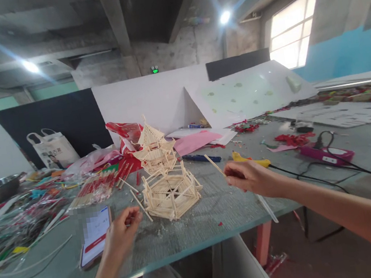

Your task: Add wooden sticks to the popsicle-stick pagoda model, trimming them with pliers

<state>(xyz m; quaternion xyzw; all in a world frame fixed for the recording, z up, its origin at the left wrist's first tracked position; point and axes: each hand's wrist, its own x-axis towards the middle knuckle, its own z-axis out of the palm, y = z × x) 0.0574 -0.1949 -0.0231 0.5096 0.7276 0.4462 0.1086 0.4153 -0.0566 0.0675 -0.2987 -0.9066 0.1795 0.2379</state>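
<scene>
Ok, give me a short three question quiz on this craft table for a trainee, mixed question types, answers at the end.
1. True or false: the right hand pinches a thin wooden stick.
2. What lies on the table just left of the left hand? A) scissors B) a phone C) a cup
3. Fill in: the hexagonal stick base sits in front of a stick ______ roof.

Key
1. True.
2. B, the phone.
3. Pagoda; the pagoda roof piece stands just behind the base.
</scene>
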